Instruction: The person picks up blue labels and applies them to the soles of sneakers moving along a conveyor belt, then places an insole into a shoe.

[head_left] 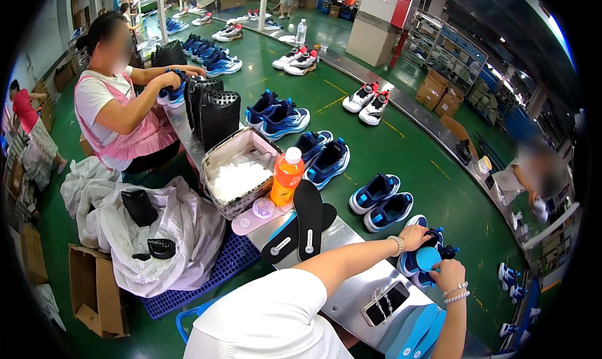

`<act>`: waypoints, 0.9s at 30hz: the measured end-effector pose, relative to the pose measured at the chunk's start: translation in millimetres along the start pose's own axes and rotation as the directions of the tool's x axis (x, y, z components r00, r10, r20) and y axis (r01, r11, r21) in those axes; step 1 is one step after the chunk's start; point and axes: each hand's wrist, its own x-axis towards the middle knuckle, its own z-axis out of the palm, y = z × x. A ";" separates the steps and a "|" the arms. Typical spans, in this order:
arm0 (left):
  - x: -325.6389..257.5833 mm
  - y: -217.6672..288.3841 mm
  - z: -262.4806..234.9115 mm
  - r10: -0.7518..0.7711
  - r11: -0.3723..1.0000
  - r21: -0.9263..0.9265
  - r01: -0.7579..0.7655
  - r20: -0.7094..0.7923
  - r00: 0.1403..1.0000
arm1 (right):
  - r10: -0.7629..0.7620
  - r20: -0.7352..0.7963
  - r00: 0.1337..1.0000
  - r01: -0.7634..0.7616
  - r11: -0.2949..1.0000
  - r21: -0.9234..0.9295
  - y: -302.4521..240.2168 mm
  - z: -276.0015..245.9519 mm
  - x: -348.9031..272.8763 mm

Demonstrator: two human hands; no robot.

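Across the green work surface (433, 193) before us stood several pairs of navy and white sneakers, and along our side ran a metal ledge (348, 290). The nearest pair apart from our hands, the blue-soled sneakers (389, 211), stood with their dark openings toward us (whether insoles lay inside, we could not tell). The navy sneaker (406, 263) being worked on was at the ledge's far edge, its mate (416, 221) just beyond. Loose light-blue insoles (412, 335) lay on the ledge by our right forearm, and black insoles (309, 218) lay farther left, none of them in a shoe. Our right hand (449, 275) had its fingers bent around the edge of a blue insole (429, 258), which showed above the sneaker's opening, so we judged it not fully seated. Our left hand (414, 237) was at the sneaker collars; its fingertips were hidden, so their grip was unclear.
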 end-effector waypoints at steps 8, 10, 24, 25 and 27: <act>2.8 -5.5 -6.2 -0.009 1.000 -0.012 0.009 -0.008 1.000 | -0.067 -0.063 0.996 0.068 0.998 0.015 -19.1 15.8 50.2; 3.7 -3.7 -7.2 -0.022 1.000 -0.005 0.022 0.015 1.000 | -0.038 0.008 0.999 0.039 0.996 -0.077 -20.4 6.1 47.1; 8.8 -2.8 -18.8 -0.058 0.998 0.041 0.056 0.034 0.998 | 0.044 -0.066 0.997 -0.038 0.995 0.092 -23.4 60.2 68.3; 8.1 -3.8 -17.9 -0.053 0.998 0.045 0.052 0.027 0.998 | 0.112 -0.077 0.991 -0.102 0.987 0.120 -26.2 64.0 71.8; 9.0 -4.5 -18.8 -0.072 0.997 0.043 0.070 0.037 0.997 | 0.248 -0.093 0.964 -0.229 0.957 0.177 -31.2 65.2 80.3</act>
